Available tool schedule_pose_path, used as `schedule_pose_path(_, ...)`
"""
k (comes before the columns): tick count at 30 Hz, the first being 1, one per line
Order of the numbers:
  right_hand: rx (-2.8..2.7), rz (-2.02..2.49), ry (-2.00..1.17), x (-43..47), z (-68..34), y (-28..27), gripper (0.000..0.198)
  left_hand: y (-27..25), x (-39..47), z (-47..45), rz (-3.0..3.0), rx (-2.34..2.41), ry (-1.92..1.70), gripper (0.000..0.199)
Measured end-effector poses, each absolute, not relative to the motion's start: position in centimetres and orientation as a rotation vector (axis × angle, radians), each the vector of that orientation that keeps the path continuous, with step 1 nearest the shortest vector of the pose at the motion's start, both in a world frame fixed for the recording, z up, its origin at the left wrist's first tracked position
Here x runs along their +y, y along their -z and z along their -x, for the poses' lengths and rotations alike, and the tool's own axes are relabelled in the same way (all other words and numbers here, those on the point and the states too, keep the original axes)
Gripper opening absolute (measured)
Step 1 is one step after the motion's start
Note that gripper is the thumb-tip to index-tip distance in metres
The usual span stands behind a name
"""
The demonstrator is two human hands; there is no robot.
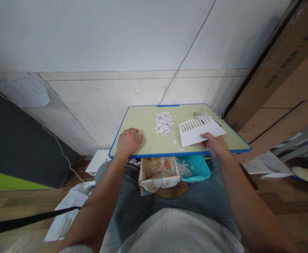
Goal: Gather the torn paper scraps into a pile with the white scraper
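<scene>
A small table [143,121] with a pale green top and blue rim stands in front of me. Near its middle lies a pile of small pink and white paper bits [164,123]. My right hand [214,144] grips the near edge of a white flat scraper with a row of slots [200,130], which rests on the right part of the tabletop. My left hand [128,141] lies loosely curled on the left part of the tabletop, holding nothing. Two stray white bits [174,142] lie near the front edge.
Below the table's front edge, between my knees, sit a patterned fabric-lined box [157,174] and a teal plastic container [194,168]. Cardboard boxes [282,80] stand at the right, a white wall behind. Papers [66,207] lie on the wooden floor at the left.
</scene>
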State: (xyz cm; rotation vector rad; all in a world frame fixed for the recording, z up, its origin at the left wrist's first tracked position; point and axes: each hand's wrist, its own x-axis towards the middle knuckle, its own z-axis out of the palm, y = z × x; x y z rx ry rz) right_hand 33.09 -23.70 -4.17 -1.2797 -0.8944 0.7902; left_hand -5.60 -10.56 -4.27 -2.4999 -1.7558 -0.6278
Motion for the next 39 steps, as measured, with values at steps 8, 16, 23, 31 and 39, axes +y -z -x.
schedule_pose_path(8, -0.897, 1.279, -0.784, -24.1, -33.0, 4.8, 0.031, 4.3, -10.6, 5.6, 2.491, -1.736, 0.644, 0.040)
schedule_pose_path(16, -0.905, 1.249, -0.750, -23.9, -33.0, 4.6, 0.035, 4.1, -10.8, 5.5, 2.488, -1.755, 0.630, 0.039)
schedule_pose_path(23, -1.073, 1.403, -0.737, -24.3, -32.4, 4.8, 0.046, 3.9, -10.8, 5.4, 2.501, -1.760, 0.614, 0.042)
schedule_pose_path(31, -0.923, 1.382, -0.670, -23.9, -33.2, 5.5, 0.030, 4.1, -10.8, 5.4, 2.498, -1.756, 0.626, 0.042)
schedule_pose_path(39, -0.864, 1.253, -0.681, -24.1, -32.7, 5.0, 0.030, 4.2, -10.7, 5.5, 2.497, -1.752, 0.630, 0.042)
